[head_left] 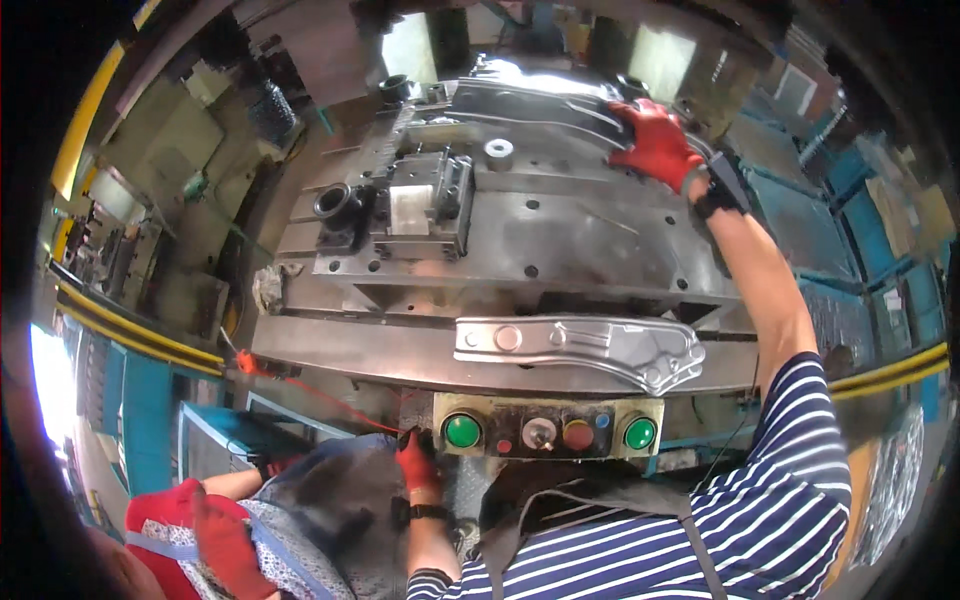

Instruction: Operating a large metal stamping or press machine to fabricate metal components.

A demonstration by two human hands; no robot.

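A long metal part lies at the far side of the steel die, the red-gloved right hand spread open at its right end. Nearer, a stamped panel rests above the control box, beside which the left hand hangs, its grip impossible to tell.

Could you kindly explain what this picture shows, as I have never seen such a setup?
This is one wide fisheye view from a camera on a person's head, looking down, so straight edges bend. There is no robot: the right hand and left hand wear red gloves. The right, fingers spread, is at one end of a long metal piece at the back of a steel plate; its grip is unclear. The left is beside a control box; whether it holds anything is unclear. A shaped metal part lies on the front ledge. A co-worker's gloved hand shows lower left.
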